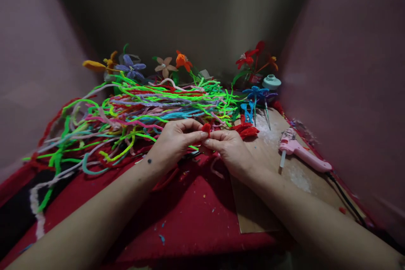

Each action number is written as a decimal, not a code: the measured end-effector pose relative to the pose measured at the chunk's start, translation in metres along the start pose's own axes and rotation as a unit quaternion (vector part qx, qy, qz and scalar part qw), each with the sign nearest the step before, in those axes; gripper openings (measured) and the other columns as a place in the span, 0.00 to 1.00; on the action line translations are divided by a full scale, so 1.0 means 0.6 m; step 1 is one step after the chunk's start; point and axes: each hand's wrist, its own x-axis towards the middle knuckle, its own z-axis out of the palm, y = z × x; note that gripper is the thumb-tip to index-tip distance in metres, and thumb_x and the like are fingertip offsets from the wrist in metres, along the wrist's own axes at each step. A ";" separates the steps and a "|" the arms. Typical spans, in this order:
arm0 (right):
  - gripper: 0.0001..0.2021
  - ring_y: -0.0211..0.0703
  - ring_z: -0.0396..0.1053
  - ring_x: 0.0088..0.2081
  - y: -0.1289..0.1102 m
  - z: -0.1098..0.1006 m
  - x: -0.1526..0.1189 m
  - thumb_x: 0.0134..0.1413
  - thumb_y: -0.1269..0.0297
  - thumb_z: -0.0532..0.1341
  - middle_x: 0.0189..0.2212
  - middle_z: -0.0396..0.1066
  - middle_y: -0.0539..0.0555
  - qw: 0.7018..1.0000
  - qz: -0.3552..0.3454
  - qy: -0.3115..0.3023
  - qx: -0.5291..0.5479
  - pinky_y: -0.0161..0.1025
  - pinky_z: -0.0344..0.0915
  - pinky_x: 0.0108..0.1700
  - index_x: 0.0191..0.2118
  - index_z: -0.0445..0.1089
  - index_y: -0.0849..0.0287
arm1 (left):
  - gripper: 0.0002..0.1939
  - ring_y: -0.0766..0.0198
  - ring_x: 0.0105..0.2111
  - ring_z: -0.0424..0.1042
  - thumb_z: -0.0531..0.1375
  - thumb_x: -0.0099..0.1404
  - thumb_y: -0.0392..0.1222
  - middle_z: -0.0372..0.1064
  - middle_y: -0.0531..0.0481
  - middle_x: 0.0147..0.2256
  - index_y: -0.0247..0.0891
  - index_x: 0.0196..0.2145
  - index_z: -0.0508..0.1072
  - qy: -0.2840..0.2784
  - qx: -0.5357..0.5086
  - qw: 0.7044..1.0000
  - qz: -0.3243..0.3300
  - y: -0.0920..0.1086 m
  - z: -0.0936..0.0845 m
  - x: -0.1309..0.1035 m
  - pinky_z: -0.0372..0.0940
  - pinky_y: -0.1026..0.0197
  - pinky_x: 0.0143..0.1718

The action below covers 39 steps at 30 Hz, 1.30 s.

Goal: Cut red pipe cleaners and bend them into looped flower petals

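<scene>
Between my fingers [192, 125] I pinch a red piece [206, 128] with a fuzzy, matt surface, and the heaped stems [164, 103] beyond look just as soft and chenille-like. Below me the red covering [196, 206] looks like dull cloth, the tan board [253, 217] like flat, matt cardboard with rough whitish patches [299, 180]. I see smooth plastic on the pink glue gun [310, 159], with a translucent stick [282, 159] at its nozzle.

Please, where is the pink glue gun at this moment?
In the head view, the pink glue gun lies at the right, on the brown board, right of the red fuzzy pieces and the right hand.
</scene>
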 end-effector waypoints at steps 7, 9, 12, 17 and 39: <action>0.08 0.33 0.58 0.23 -0.007 0.004 -0.004 0.40 0.64 0.63 0.18 0.65 0.48 0.999 0.004 -0.013 0.041 0.34 0.54 0.28 0.22 0.71 0.64 | 0.09 0.69 0.22 0.67 0.63 0.55 0.43 0.68 0.55 0.21 0.35 0.25 0.68 -0.040 -0.113 0.991 -0.054 -0.010 0.004 -0.001 0.62 0.67 0.26; 0.08 0.33 0.58 0.23 -0.003 0.002 -0.003 0.41 0.63 0.64 0.18 0.65 0.48 0.999 0.005 -0.019 0.039 0.34 0.55 0.28 0.23 0.72 0.64 | 0.09 0.69 0.23 0.67 0.63 0.54 0.44 0.69 0.54 0.23 0.35 0.26 0.70 -0.045 -0.094 0.993 -0.052 -0.010 0.002 -0.001 0.62 0.67 0.27; 0.09 0.33 0.59 0.23 0.002 0.001 0.000 0.45 0.62 0.62 0.19 0.65 0.48 1.000 -0.013 -0.022 0.009 0.34 0.56 0.28 0.24 0.72 0.63 | 0.09 0.70 0.24 0.65 0.65 0.52 0.43 0.68 0.55 0.24 0.35 0.27 0.72 -0.017 -0.026 0.999 -0.021 -0.002 0.001 -0.003 0.60 0.69 0.27; 0.06 0.34 0.62 0.25 0.000 0.003 -0.002 0.45 0.65 0.62 0.22 0.68 0.49 0.998 -0.045 0.032 -0.010 0.33 0.58 0.29 0.24 0.71 0.63 | 0.08 0.69 0.23 0.66 0.64 0.51 0.42 0.68 0.56 0.22 0.35 0.25 0.71 0.028 -0.021 0.999 -0.004 0.001 0.005 -0.006 0.60 0.68 0.26; 0.11 0.30 0.55 0.17 -0.007 0.007 -0.008 0.41 0.63 0.64 0.14 0.62 0.46 1.000 0.016 -0.007 -0.014 0.32 0.51 0.21 0.18 0.67 0.64 | 0.07 0.70 0.23 0.65 0.65 0.51 0.41 0.68 0.55 0.24 0.36 0.27 0.73 0.010 -0.056 0.998 -0.006 -0.005 0.005 -0.006 0.60 0.67 0.25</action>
